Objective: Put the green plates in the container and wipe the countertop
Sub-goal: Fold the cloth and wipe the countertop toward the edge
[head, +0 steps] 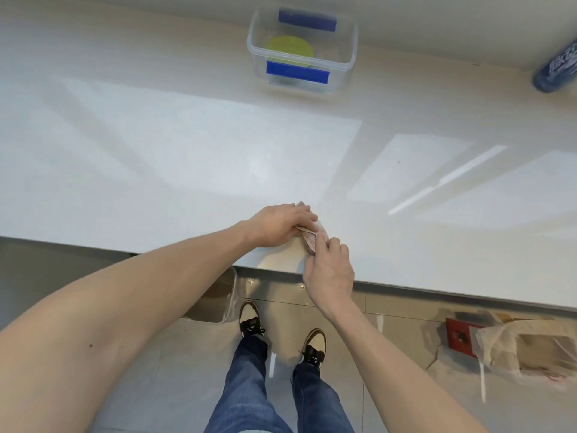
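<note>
Glossy white countertop (pixel 187 157): left hand (pixel 281 225) and right hand (pixel 329 270) grip crumpled pinkish cloth (pixel 315 237).

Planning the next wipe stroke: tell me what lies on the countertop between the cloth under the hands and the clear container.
Nothing: in the head view the countertop is bare between the cloth and the container holding green plates.
</note>
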